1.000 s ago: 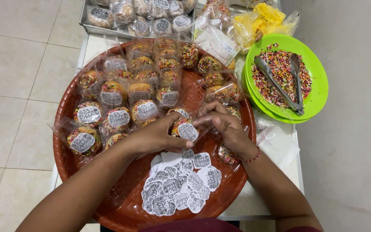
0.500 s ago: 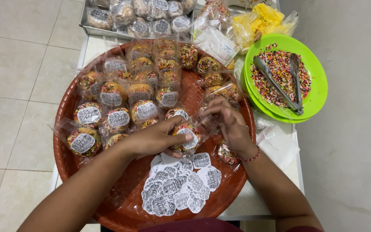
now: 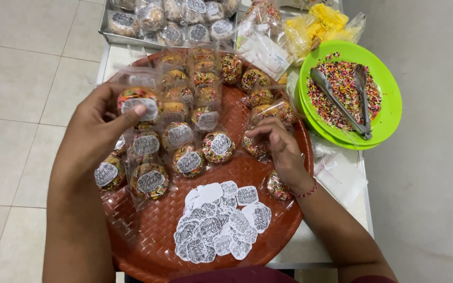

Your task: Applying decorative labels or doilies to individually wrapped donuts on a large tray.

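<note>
Labelled sweet lifted over the red woven tray point(image 3: 148, 241)

The left hand point(image 3: 93, 136) grips a clear-wrapped, sprinkle-covered sweet point(image 3: 137, 105) with a white sticker, thumb across the label, above the tray's left side. Right of it, the right hand point(image 3: 284, 149) rests with fingers point(image 3: 263, 131) curled on a wrapped sweet point(image 3: 255, 147) near the tray's right rim.

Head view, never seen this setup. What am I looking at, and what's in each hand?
A camera on a person's head looks down at their own bare hands; there is no robot. The left hand holds up a wrapped sprinkle treat with a white sticker. The right hand rests among unlabelled wrapped treats on a round red woven tray. Loose stickers lie piled at the near edge. Beside it stands a green plate of sprinkles with metal tongs; a metal tray holds more treats.
</note>
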